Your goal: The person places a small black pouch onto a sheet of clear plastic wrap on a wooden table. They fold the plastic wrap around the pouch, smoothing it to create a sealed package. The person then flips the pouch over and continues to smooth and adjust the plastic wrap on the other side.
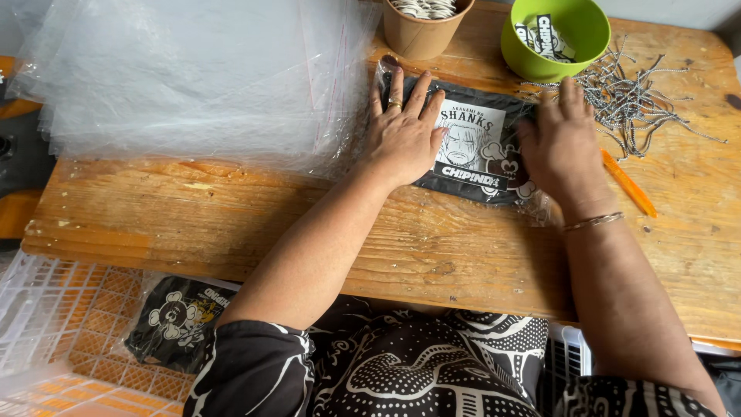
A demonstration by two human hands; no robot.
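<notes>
A folded black garment with a white printed card, sealed in a clear plastic bag (472,150), lies flat on the wooden table (432,247). My left hand (403,131), wearing a ring, presses flat on the bag's left half, fingers spread. On the bag's right end rests my right hand (562,139), palm down, a thin bracelet at the wrist. Neither hand grips anything.
A stack of clear plastic bags (193,77) covers the table's left. A brown paper cup (424,27) and a green bowl (554,35) of tags stand at the back. Loose cords (641,100) and an orange pen (627,184) lie right. Another bagged black garment (181,316) sits in a crate below left.
</notes>
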